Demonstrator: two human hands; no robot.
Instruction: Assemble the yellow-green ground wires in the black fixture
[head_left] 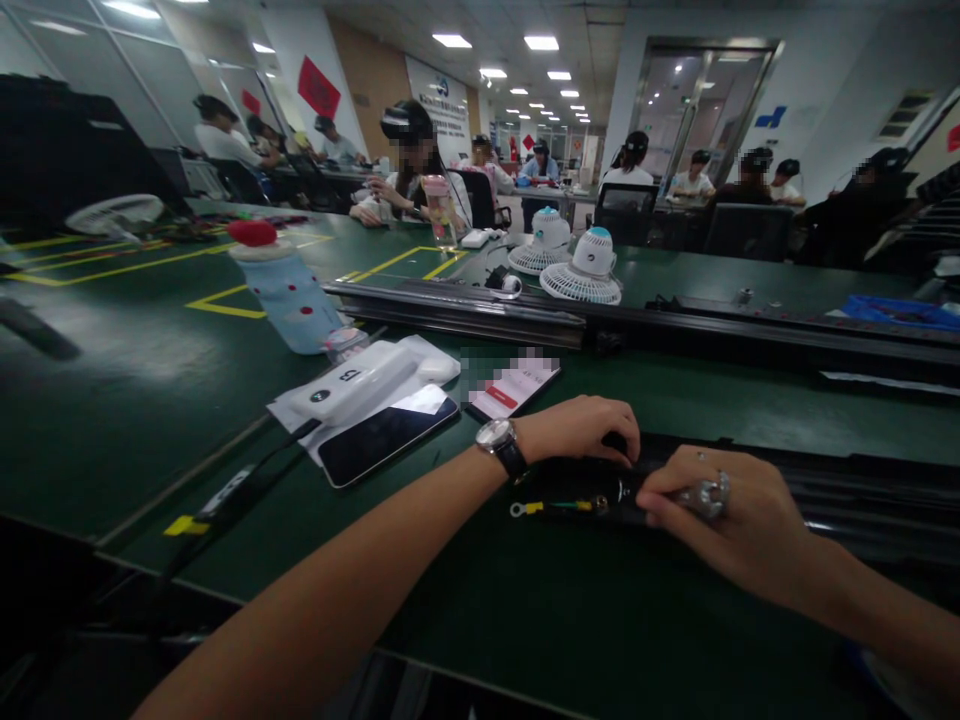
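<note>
1. From where I'm standing, the work seems to be partway along: a short green wire [564, 507] is showing at the near end of a long black piece [862, 485], and its ring terminal [516, 510] is lying loose on the table [480, 600], joined to nothing that I can see.
2. The wire's other end is reaching a small brassy fitting [600, 503] on the black piece; whether it is fully fastened there, I can't tell. The loose terminal looks like the part left undone.
3. The left hand [581, 428] is curling its fingers down at the far edge of the black piece's end. Its fingertips are partly hidden, so I can't say whether they are pinching anything.
4. The right hand [739, 515] is bending over the same piece, thumb and forefinger coming close together at its near side. What may be lying between them isn't showing.
5. The black piece is lying directly beneath both grips and running off beyond the right one. The wire is lying left of the right grip and nearer the person than the left grip, with its terminal pointing away leftward.
6. Beyond the watch [496, 433] on the left wrist, two phones [390, 435] are resting, one on either side.
</note>
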